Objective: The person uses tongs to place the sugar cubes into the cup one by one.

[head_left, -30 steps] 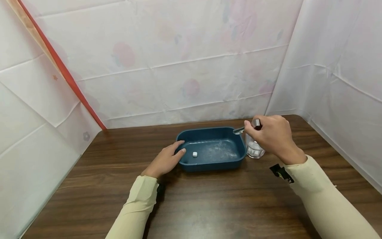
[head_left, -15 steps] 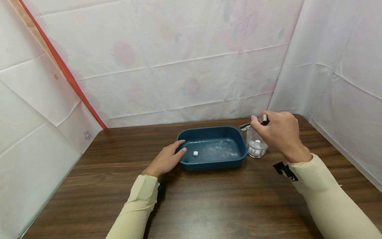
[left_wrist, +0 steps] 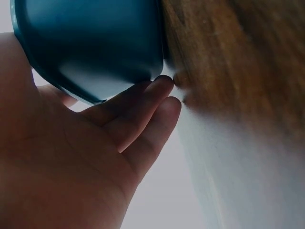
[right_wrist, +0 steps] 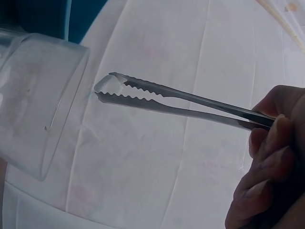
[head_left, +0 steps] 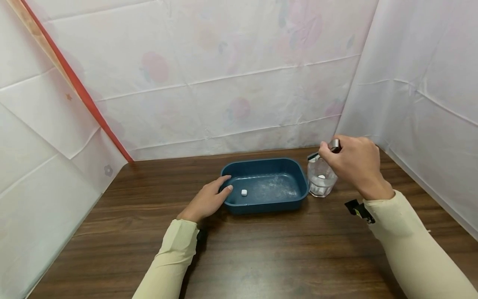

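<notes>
My right hand (head_left: 356,164) grips metal tongs (right_wrist: 205,107) with toothed tips. A small white cube (right_wrist: 106,85) is pinched between those tips, just outside the mouth of a clear glass (right_wrist: 33,105) in the right wrist view. In the head view the glass (head_left: 320,189) stands upright at the right end of a blue rectangular basin (head_left: 265,206), with white pieces inside. My left hand (head_left: 207,199) holds the basin's left end, thumb over the rim and fingers against the outer wall. Another white cube (head_left: 244,192) lies on the basin floor, near that hand.
The basin and glass stand toward the back of a brown wooden table (head_left: 254,253). White patterned sheeting (head_left: 209,83) hangs behind and along both sides, with a red strip (head_left: 87,99) running down the left.
My right hand has moved right with the tongs, from above the basin's right end to the glass's mouth. My left hand and the basin stay put.
</notes>
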Tool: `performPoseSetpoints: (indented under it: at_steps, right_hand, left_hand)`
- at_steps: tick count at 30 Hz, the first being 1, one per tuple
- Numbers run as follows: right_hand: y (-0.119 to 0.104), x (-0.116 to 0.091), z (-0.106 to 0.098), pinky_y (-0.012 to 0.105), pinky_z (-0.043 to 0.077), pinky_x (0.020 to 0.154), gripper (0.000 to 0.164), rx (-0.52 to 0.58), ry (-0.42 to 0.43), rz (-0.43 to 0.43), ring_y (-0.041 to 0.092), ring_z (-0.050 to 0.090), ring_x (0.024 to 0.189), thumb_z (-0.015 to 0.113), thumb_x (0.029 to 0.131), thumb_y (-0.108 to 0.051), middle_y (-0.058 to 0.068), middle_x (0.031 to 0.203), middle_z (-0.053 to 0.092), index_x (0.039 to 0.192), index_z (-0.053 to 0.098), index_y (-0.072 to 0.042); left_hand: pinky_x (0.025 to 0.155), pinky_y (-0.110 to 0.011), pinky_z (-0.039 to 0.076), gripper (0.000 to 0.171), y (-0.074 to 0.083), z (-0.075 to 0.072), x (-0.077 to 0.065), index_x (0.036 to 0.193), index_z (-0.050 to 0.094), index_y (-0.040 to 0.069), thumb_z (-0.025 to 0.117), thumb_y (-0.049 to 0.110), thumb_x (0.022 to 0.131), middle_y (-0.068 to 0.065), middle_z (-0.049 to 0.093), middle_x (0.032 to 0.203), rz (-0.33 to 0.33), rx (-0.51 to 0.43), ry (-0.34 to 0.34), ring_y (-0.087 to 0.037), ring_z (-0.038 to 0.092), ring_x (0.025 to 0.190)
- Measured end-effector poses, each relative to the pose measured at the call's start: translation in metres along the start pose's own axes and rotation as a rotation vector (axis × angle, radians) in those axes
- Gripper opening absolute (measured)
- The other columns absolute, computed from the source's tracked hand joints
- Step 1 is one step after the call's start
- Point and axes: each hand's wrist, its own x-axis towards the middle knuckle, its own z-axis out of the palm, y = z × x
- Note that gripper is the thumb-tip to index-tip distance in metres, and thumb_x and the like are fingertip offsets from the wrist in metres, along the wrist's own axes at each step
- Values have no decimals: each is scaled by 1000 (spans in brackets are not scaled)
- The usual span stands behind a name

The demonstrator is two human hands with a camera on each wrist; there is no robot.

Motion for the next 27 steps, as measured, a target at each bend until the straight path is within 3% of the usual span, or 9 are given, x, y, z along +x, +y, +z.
performPoseSetpoints:
  at_steps: [27]
  right_hand:
    - [7,0,0,33,25,41,44,-53,-236,183,20,34,47,58,89,-29,-3,50,30,54,35,-17]
  left_hand:
    - [113,-55,32,56,0,0,0,157,37,17,45,42,107,-6,37,158,-17,-16,-6,-30,35,144]
